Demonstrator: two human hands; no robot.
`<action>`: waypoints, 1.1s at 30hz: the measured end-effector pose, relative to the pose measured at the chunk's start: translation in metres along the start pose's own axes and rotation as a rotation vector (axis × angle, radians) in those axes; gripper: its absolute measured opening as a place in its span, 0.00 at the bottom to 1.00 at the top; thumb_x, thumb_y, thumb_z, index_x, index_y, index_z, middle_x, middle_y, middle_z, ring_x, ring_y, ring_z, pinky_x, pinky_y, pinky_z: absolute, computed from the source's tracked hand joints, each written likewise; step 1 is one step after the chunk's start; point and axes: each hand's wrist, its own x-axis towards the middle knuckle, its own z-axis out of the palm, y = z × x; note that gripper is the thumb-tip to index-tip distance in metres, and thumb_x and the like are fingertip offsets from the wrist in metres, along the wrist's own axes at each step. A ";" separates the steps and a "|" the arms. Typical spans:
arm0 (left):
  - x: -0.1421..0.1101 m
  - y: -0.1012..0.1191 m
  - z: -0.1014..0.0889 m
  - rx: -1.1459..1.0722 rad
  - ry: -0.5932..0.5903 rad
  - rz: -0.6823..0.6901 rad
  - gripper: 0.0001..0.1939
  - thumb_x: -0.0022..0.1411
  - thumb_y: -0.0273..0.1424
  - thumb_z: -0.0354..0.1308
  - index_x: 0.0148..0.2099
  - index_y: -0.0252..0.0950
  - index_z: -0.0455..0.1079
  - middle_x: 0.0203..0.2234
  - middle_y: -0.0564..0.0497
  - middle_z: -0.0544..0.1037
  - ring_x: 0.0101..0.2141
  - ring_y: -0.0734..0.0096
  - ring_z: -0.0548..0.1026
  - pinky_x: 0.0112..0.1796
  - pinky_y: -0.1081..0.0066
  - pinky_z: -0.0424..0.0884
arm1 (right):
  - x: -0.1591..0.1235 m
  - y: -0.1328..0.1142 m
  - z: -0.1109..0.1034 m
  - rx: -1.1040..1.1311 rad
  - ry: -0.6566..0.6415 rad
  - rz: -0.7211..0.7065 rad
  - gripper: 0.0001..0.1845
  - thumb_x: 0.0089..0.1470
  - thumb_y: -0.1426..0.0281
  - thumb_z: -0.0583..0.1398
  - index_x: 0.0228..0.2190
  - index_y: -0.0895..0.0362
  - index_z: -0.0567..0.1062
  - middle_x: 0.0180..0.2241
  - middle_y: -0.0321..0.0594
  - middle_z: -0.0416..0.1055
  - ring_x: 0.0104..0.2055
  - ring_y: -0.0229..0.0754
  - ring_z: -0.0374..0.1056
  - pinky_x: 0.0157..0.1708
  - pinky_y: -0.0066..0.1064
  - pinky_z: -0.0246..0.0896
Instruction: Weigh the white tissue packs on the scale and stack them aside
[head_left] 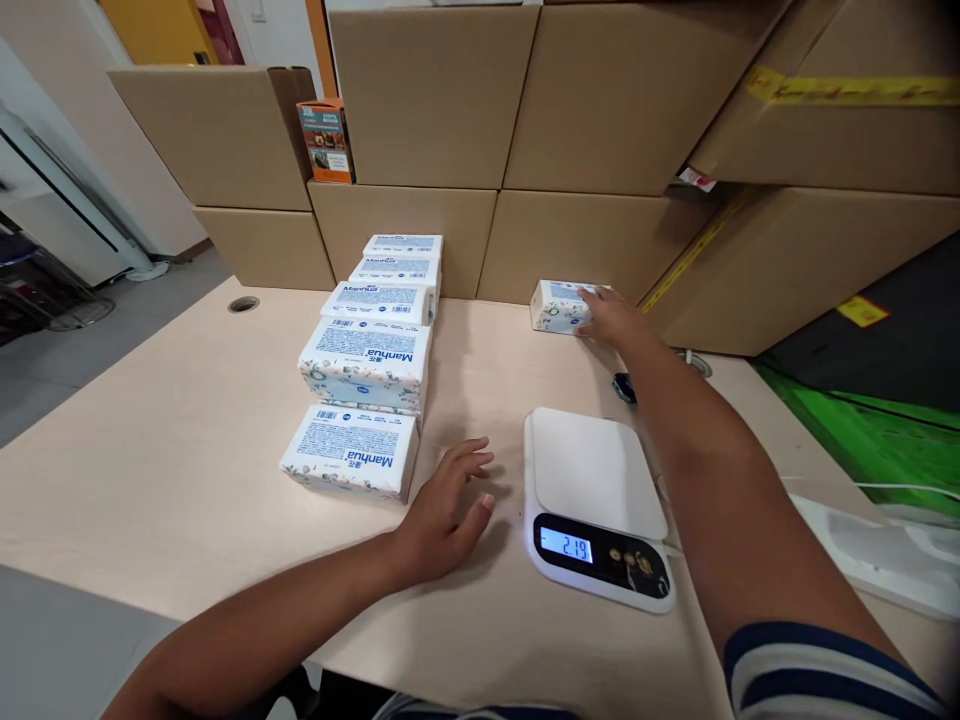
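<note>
My right hand (613, 316) reaches far across the table and its fingers close around a single white-and-blue tissue pack (556, 304) lying by the cardboard boxes. My left hand (448, 505) rests on the table with fingers apart, holding nothing, between the nearest tissue pack (351, 451) and a white digital scale (596, 500). The scale's platform is bare and its display reads 2.19. Several more tissue packs (367, 362) lie in a row and in stacks running away from me on the left.
Large cardboard boxes (435, 100) are stacked along the table's far edge, with a small orange box (327, 140) on one. A cable hole (243, 304) sits at the far left of the table (150, 440). A white device (877, 545) lies at the right edge.
</note>
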 end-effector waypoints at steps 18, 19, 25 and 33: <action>-0.049 0.076 -0.109 0.492 0.317 0.415 0.23 0.76 0.38 0.57 0.70 0.48 0.68 0.67 0.48 0.76 0.66 0.61 0.74 0.66 0.58 0.73 | -0.209 -0.176 -0.059 0.619 -0.062 -0.209 0.24 0.67 0.56 0.60 0.57 0.54 0.80 0.56 0.52 0.82 0.57 0.58 0.80 0.60 0.56 0.76; -0.055 0.070 -0.128 0.457 0.487 0.190 0.22 0.77 0.39 0.56 0.70 0.51 0.69 0.69 0.50 0.74 0.68 0.58 0.72 0.67 0.54 0.71 | -0.232 -0.190 -0.056 0.707 -0.196 -0.204 0.27 0.66 0.53 0.61 0.60 0.52 0.79 0.57 0.51 0.82 0.56 0.57 0.80 0.59 0.55 0.77; -0.051 0.019 -0.163 -0.201 0.437 -0.606 0.44 0.72 0.67 0.45 0.74 0.42 0.64 0.78 0.39 0.59 0.79 0.38 0.53 0.76 0.38 0.52 | -0.288 -0.273 -0.038 0.987 -0.612 -0.261 0.65 0.55 0.50 0.72 0.80 0.53 0.47 0.82 0.51 0.43 0.82 0.63 0.48 0.78 0.61 0.50; -0.058 0.070 -0.112 -0.451 0.275 -0.378 0.43 0.73 0.62 0.52 0.81 0.52 0.51 0.82 0.53 0.51 0.81 0.48 0.45 0.79 0.46 0.44 | -0.301 -0.277 -0.064 1.053 -0.321 -0.442 0.65 0.56 0.61 0.70 0.80 0.46 0.40 0.79 0.44 0.55 0.77 0.59 0.60 0.77 0.59 0.55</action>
